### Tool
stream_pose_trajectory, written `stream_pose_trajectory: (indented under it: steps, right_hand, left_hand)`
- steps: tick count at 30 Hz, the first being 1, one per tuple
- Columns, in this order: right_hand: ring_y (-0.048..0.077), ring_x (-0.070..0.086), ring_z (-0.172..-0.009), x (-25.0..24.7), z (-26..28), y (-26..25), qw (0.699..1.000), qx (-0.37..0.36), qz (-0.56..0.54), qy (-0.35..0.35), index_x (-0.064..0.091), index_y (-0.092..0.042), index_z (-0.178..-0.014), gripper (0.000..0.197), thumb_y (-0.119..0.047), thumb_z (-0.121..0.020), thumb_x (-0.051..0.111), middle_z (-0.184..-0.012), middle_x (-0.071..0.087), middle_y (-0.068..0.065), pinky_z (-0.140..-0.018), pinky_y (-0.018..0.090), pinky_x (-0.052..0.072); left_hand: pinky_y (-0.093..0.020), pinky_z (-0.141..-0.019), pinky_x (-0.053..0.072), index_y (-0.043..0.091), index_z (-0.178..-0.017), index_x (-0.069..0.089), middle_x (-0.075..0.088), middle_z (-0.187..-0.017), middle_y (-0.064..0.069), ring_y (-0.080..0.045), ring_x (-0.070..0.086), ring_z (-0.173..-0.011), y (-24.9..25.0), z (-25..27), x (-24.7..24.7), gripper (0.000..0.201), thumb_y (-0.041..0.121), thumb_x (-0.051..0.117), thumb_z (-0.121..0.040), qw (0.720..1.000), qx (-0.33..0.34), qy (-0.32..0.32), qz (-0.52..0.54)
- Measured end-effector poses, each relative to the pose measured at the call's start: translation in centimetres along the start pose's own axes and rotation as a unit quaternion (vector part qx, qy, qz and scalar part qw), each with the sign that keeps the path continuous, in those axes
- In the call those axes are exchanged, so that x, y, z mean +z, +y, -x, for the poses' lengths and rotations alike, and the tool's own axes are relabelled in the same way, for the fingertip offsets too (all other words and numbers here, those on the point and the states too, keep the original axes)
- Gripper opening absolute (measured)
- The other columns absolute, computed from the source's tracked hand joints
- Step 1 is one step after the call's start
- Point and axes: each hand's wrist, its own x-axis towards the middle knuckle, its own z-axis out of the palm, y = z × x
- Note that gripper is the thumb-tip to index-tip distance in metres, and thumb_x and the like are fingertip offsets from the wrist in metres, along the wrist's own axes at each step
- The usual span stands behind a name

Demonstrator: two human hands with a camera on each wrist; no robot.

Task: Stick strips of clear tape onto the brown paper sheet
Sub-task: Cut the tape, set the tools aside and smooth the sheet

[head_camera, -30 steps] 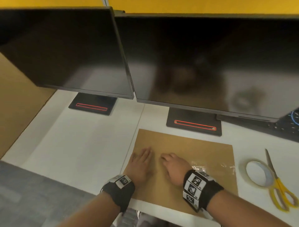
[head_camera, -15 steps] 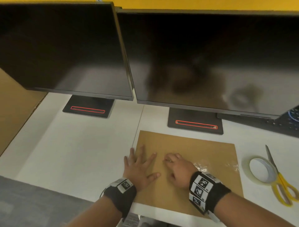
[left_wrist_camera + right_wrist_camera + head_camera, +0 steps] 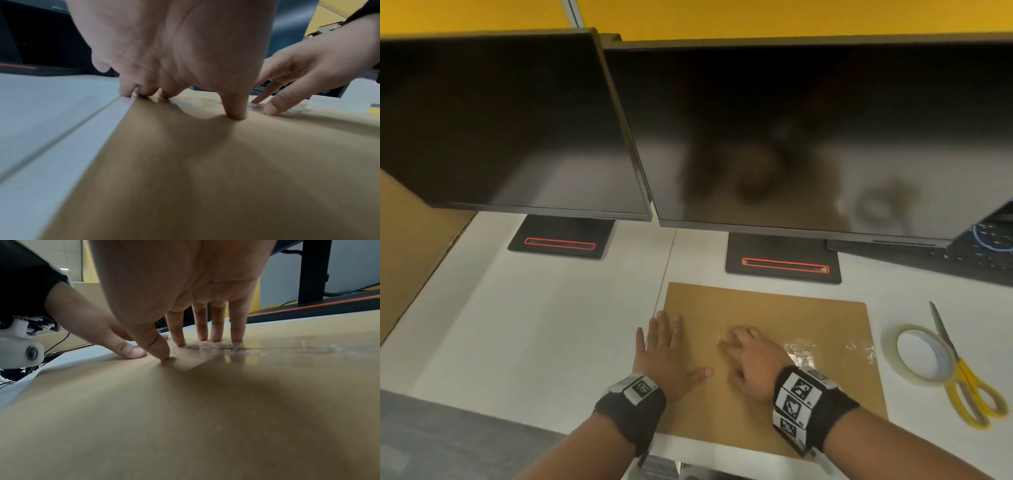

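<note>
The brown paper sheet (image 3: 767, 308) lies flat on the white desk in front of the right monitor. A shiny strip of clear tape (image 3: 825, 349) runs across its middle towards the right edge. My left hand (image 3: 664, 349) lies flat with spread fingers on the sheet's left edge, thumb (image 3: 236, 110) pressing the paper. My right hand (image 3: 750, 359) is beside it, straight fingertips (image 3: 216, 335) pressing the left end of the tape (image 3: 267, 350) onto the paper (image 3: 185, 418). The tape roll (image 3: 921, 356) lies right of the sheet.
Yellow-handled scissors (image 3: 969, 383) lie by the tape roll at the right. Two dark monitors (image 3: 517, 130) stand behind on black bases (image 3: 780, 263). A keyboard (image 3: 983, 253) is at the far right. A cardboard panel (image 3: 410, 246) borders the desk's left side.
My left hand slid left to the sheet's edge and spread its fingers. My right hand stayed on the tape's left end, its fingers straightening out a little.
</note>
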Motion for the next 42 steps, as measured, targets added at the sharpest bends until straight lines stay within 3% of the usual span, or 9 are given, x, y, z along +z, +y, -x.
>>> stream_pose_trajectory:
  steps: [4,8,12,16,20,25,29,33,42]
  right_hand:
    - [0.025,0.029,-0.133,-0.1,0.4,0.7,0.999,0.005,-0.032,0.0,0.03,-0.028,-0.142,0.059,-0.031,-0.086,0.047,-0.147,0.023,0.007,-0.102,0.034,0.039]
    - [0.027,0.028,-0.134,0.0,2.2,2.3,0.999,0.036,-0.001,0.031,0.033,-0.023,-0.14,0.053,-0.034,-0.089,0.044,-0.147,0.028,0.007,-0.115,0.039,0.019]
    - [0.024,0.011,-0.144,1.1,4.3,3.9,0.998,0.056,-0.009,0.001,0.013,-0.025,-0.147,0.062,-0.041,-0.093,0.038,-0.158,0.008,0.004,-0.117,0.041,0.009]
    - [0.019,-0.01,-0.145,2.1,4.8,4.7,0.996,0.054,-0.032,-0.056,-0.005,-0.024,-0.148,0.072,-0.047,-0.094,0.037,-0.156,-0.018,-0.002,-0.117,0.037,0.003]
    - [0.018,-0.014,-0.144,2.9,4.6,5.2,0.997,0.041,-0.018,-0.056,-0.008,-0.023,-0.147,0.074,-0.049,-0.093,0.035,-0.143,-0.031,-0.007,-0.117,0.038,0.001]
    - [0.014,-0.014,-0.144,3.1,6.1,6.9,0.996,0.068,-0.016,-0.047,-0.011,-0.022,-0.147,0.076,-0.056,-0.092,0.028,-0.144,-0.03,-0.008,-0.117,0.037,0.0]
    - [0.014,-0.011,-0.145,3.6,7.6,9.1,0.994,0.101,-0.02,-0.026,-0.008,-0.022,-0.147,0.088,-0.068,-0.074,0.009,-0.143,-0.029,-0.009,-0.116,0.036,0.002]
    - [0.013,-0.012,-0.144,3.7,9.0,11.0,0.99,0.138,-0.031,-0.019,-0.011,-0.024,-0.147,0.078,-0.063,-0.089,0.023,-0.155,-0.021,-0.005,-0.118,0.036,-0.001]
    - [0.026,-0.012,-0.145,4.0,9.8,11.6,0.985,0.17,-0.035,0.008,-0.011,-0.025,-0.147,0.08,-0.057,-0.09,0.034,-0.156,-0.019,0.004,-0.117,0.039,0.0]
  left_hand:
    - [-0.053,-0.112,-0.015,0.005,-0.144,-0.022,-0.017,-0.157,-0.013,-0.026,-0.012,-0.145,0.5,0.1,-1.5,0.125,0.089,0.029,-0.067,0.999,-0.028,-0.012,-0.039]
    - [-0.055,-0.113,-0.01,0.009,-0.146,-0.018,-0.027,-0.154,-0.014,-0.03,-0.02,-0.143,1.1,0.1,-2.1,0.122,0.083,0.04,-0.068,0.999,-0.042,-0.01,-0.022]
    - [-0.052,-0.116,-0.004,0.023,-0.147,-0.018,-0.037,-0.145,-0.005,-0.03,-0.022,-0.142,4.8,1.7,-2.2,0.084,0.051,0.039,-0.092,0.99,0.127,0.045,-0.043]
    - [-0.049,-0.116,0.001,0.026,-0.149,-0.012,-0.024,-0.154,0.0,-0.027,-0.016,-0.144,8.5,2.8,-0.6,0.066,0.043,0.027,-0.1,0.966,0.241,-0.015,-0.091]
    - [-0.056,-0.112,0.0,0.028,-0.147,-0.017,-0.032,-0.148,0.005,-0.028,-0.019,-0.143,8.8,2.7,0.8,0.071,0.056,0.024,-0.096,0.971,0.207,-0.031,-0.117]
    - [-0.059,-0.112,-0.001,0.031,-0.147,-0.014,-0.026,-0.154,0.007,-0.028,-0.016,-0.144,9.4,2.7,0.2,0.074,0.056,0.03,-0.095,0.976,0.185,-0.042,-0.107]
    - [-0.057,-0.113,0.003,0.027,-0.149,-0.01,-0.021,-0.157,0.003,-0.031,-0.01,-0.145,10.0,2.7,-0.2,0.076,0.055,0.034,-0.094,0.977,0.176,-0.036,-0.11]
    - [-0.057,-0.113,0.011,0.024,-0.149,0.0,-0.009,-0.159,0.0,-0.035,0.002,-0.144,10.8,2.7,-0.8,0.078,0.054,0.042,-0.091,0.979,0.167,-0.025,-0.11]
    - [-0.059,-0.111,0.016,0.025,-0.147,0.006,0.001,-0.157,-0.001,-0.035,0.013,-0.142,11.1,2.0,-0.7,0.083,0.059,0.049,-0.085,0.982,0.151,-0.016,-0.116]
